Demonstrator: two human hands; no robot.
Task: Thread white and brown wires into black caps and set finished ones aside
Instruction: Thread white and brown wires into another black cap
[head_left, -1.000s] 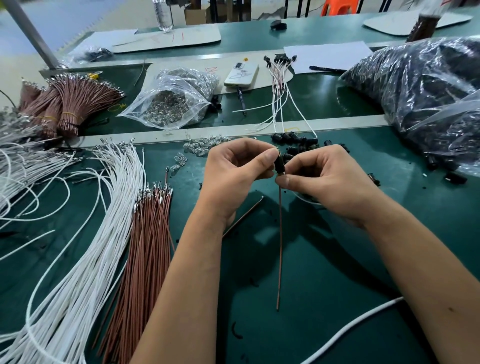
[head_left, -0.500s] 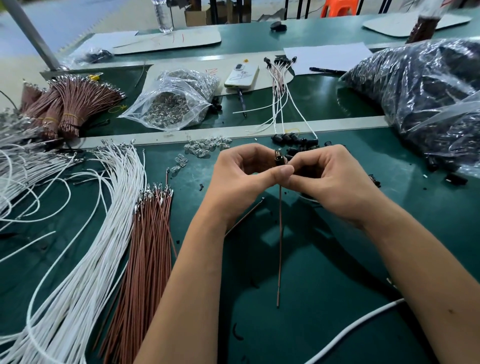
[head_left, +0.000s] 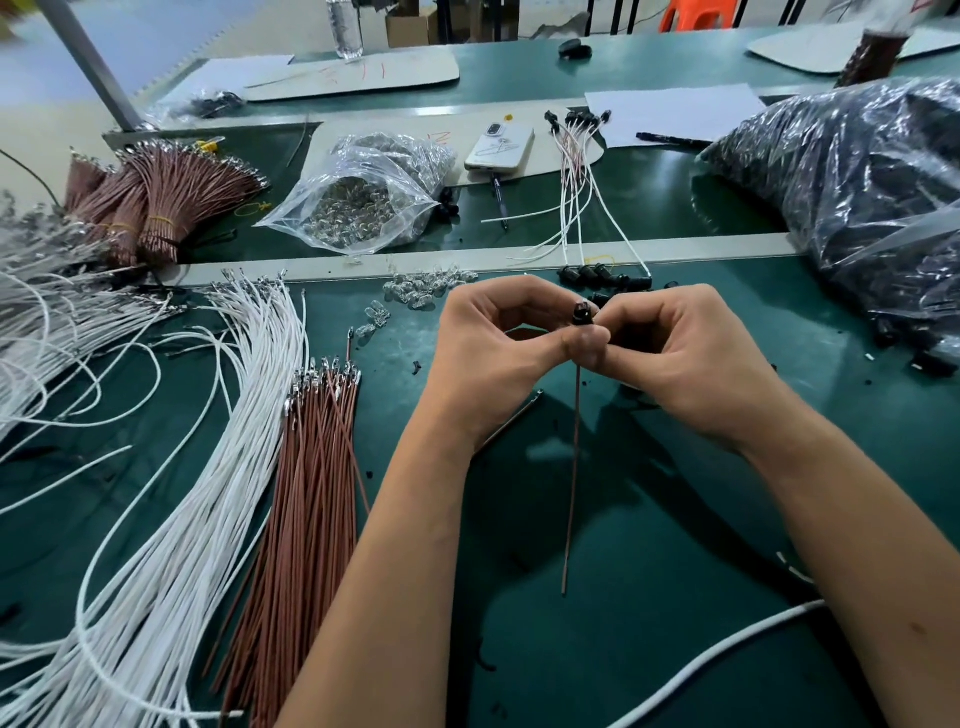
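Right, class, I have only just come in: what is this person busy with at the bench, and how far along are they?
A person is fitting a brown wire into a black cap. Both hands pinch the cap, left hand and right hand close together, and the wire hangs down from it. Loose brown wires and white wires lie to the left, spare caps behind the hands. Finished ones lie farther back.

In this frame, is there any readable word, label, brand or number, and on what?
None can be read.
Red marks on the cardboard sheet: strokes, not legible.
Red mark on the cardboard left of the phone: too blurred.
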